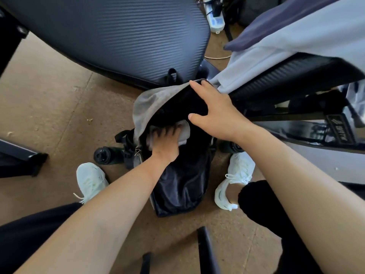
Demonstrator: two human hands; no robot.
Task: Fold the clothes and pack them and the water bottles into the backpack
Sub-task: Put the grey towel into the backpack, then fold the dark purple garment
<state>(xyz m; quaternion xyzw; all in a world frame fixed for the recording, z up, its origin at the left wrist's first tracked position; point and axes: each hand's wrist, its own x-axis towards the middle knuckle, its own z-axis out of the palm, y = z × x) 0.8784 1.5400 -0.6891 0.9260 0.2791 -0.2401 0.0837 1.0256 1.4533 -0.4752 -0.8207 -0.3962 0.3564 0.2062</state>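
A dark backpack (181, 186) stands open on the floor between my feet, its grey flap (152, 103) lifted. My right hand (215, 111) holds the flap's dark inner edge, thumb below and fingers over the top. My left hand (167, 143) reaches into the opening and presses a folded grey garment (184, 131) down inside; its fingertips are partly in shadow. One dark water bottle (104, 155) lies on the floor left of the backpack. Another dark bottle (230, 147) shows at the backpack's right side. Light and dark clothes (286, 36) hang over the chair on the right.
A ribbed dark chair seat (122, 32) fills the space behind the backpack. A second chair (296, 80) on the right carries the draped clothes. A power strip (216, 20) lies on the far floor. My white shoes (91, 180) flank the backpack on brown carpet.
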